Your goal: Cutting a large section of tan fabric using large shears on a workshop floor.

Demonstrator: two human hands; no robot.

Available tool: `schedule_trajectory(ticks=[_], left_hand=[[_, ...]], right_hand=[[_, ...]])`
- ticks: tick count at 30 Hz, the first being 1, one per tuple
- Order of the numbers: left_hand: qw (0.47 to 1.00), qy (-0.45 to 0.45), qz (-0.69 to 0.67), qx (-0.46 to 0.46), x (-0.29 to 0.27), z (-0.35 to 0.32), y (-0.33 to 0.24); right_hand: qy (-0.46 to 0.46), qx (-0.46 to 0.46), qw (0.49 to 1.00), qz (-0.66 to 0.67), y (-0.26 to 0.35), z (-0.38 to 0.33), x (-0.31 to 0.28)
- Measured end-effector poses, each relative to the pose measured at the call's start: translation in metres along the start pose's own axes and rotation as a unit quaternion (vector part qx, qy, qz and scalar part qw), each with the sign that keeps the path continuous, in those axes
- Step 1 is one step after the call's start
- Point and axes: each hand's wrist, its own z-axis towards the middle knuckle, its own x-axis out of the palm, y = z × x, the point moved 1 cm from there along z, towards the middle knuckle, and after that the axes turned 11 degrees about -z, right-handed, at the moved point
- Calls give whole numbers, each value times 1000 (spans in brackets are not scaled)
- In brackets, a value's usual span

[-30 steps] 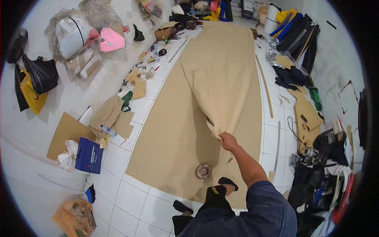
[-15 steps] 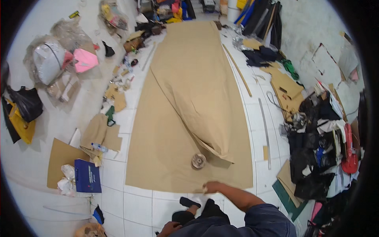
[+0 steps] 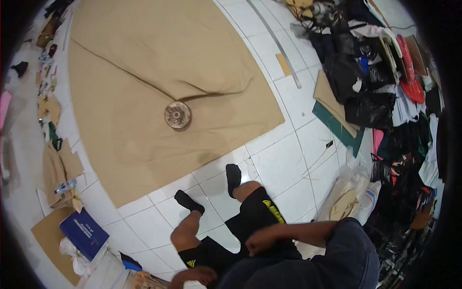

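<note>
My right hand [image 3: 260,242] hangs curled over the right leg of my black shorts [image 3: 269,212]. Its fingers are bent inward, and whatever lies inside them, if anything, is hidden. Low at the frame's bottom, my left hand [image 3: 206,275] rests by my lap, dim and partly blurred, so its fingers are hard to read. In front of my feet spreads a large tan sheet of material [image 3: 130,159] on the floor, with a loose layer folded over it. A round brown metal weight-like disc [image 3: 177,115] sits by the fold's edge, out of both hands' touch.
White tiles [image 3: 269,154] lie under my socked feet [image 3: 234,178]. A grey metal strip [image 3: 276,38] runs along the right. Beyond it are dark bags and cloth piles [image 3: 370,91] and a green board [image 3: 339,127]. A blue box [image 3: 84,233] and a plastic bottle [image 3: 66,186] stand left.
My view has swung down and closer to my body. My right hand has drawn back from the sheet's near edge to my thigh. The disc stays by the fold.
</note>
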Motion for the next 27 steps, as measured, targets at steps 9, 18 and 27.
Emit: schedule_trajectory(ticks=[9,18,27], left_hand=[[494,-654,296,490,-311,-13,-295],[295,-670,441,520,-354,49,-463],[380,-733,403,395,-363,49,-492]], right_hand=[[-630,290,718,-62,-385,76,-263],[-718,562,378,-157,-590,-30,-254],[-737,528,418,48,-595,-34,-285]])
